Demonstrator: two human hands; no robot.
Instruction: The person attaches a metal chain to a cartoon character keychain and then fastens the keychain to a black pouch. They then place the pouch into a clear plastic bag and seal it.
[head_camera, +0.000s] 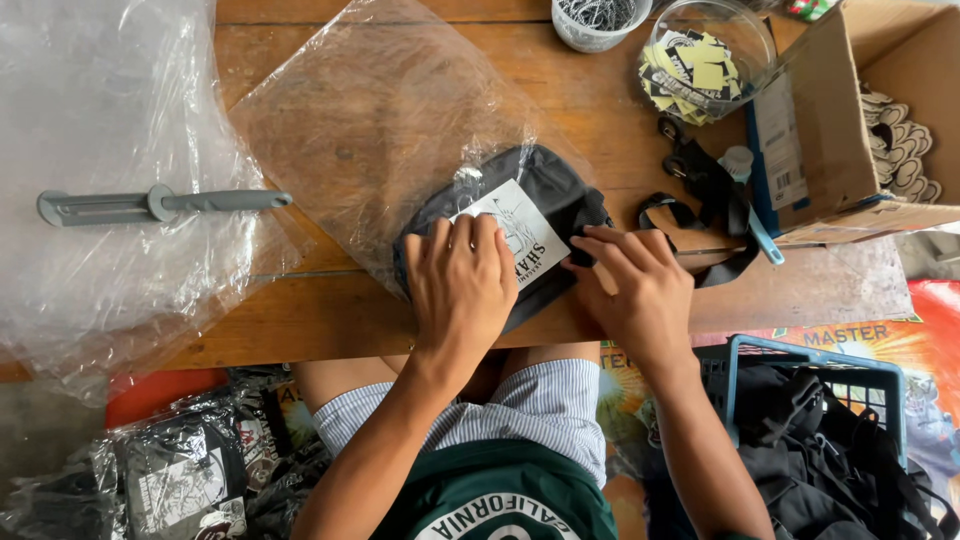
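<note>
My left hand (460, 285) lies flat, fingers together, pressing the black waist bag (530, 215) half inside its clear plastic sleeve (380, 120); my right hand (635, 285) pinches the bag's end, likely to push it deeper.

A person's left hand (462, 285) presses flat on a black pouch bag (540, 205) bearing a white card (515, 232), half inside a clear plastic sleeve (380, 120) on a wooden table (330, 320). The right hand (635, 285) pinches the bag's edge beside its black strap (715, 195). A grey tape dispenser (160, 205) lies to the left on loose plastic; a cardboard box (820, 130) stands to the right.
</note>
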